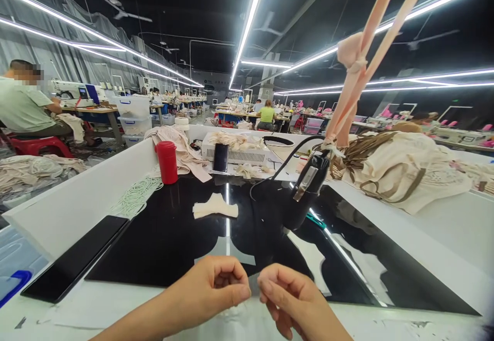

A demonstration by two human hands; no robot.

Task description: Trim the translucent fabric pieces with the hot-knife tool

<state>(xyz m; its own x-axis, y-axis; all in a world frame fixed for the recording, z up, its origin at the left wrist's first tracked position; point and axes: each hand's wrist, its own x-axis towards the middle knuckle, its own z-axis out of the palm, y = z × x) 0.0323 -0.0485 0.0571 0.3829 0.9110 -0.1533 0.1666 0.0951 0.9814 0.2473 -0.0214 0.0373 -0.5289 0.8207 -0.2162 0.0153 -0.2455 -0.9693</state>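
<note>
Both hands are hovering low over the near edge of the glossy black counter point(162, 238). The left hand point(210, 292) and right hand point(287, 300) are pinching their fingers together, tip to tip, apparently on something too fine to make out (perhaps a thread). Anything that thin is probably handling limp, light and slippery, so pinching close to its end suits it.
</note>
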